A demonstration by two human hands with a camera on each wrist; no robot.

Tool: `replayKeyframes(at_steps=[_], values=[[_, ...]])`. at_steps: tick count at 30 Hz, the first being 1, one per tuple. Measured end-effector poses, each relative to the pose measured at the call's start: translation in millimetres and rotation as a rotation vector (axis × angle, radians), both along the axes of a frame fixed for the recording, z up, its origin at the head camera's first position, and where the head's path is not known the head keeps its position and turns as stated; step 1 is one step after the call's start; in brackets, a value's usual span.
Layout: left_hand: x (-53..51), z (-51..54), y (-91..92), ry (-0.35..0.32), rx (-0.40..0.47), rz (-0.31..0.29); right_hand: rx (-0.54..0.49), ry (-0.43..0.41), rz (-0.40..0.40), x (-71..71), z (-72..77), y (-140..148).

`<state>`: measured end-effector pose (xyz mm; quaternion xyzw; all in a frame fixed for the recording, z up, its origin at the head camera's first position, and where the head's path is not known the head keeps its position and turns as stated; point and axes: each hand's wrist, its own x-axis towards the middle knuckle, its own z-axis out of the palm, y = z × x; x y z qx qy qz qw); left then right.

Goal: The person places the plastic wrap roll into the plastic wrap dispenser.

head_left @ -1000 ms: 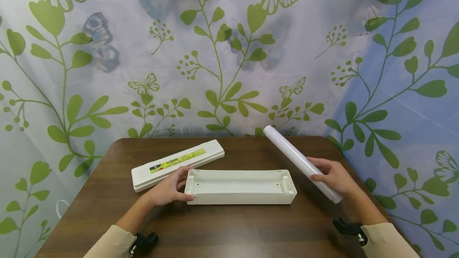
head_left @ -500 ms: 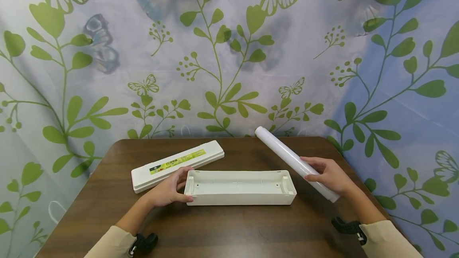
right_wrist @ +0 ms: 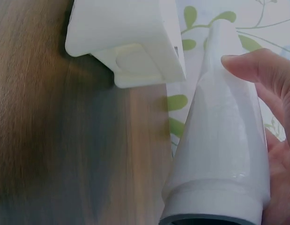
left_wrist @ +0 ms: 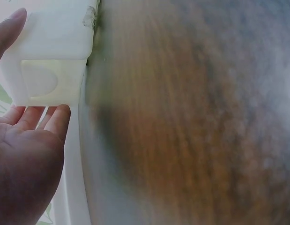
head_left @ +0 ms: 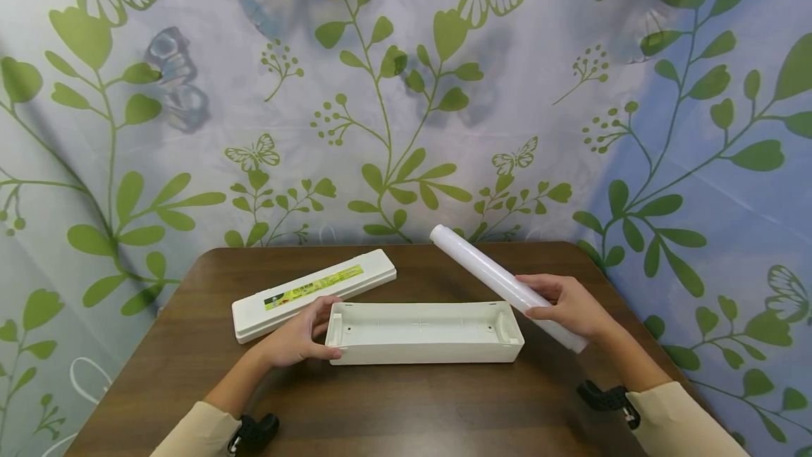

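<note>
Left hand (head_left: 297, 336) gripping box (head_left: 425, 354), right hand (head_left: 567, 305) holding tilted roll (head_left: 485, 269); likely loading step, next probably needing levelling over box.

Brown table (head_left: 406, 411) and printed curtain (head_left: 539, 108).
The table has rounded far corners; the curtain behind it bears green leaves and butterflies. A thin white cord (head_left: 72, 372) loops beside the table's left edge.

Head view: soft, even light, mostly sharp; pale glare on near tabletop (head_left: 425, 418). Left wrist: hazy, wood grain blurred. Right: glossy highlights along roll (right_wrist: 219, 136)
</note>
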<state>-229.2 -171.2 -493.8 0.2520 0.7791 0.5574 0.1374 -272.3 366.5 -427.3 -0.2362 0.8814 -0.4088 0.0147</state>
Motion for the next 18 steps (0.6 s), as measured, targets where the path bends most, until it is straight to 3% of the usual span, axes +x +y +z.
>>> replayKeyframes(at_steps=[18], values=[[0.6,1.3,-1.2,-0.029,0.002,-0.016,-0.047,-0.059,0.167,-13.7,4.6,-36.7]])
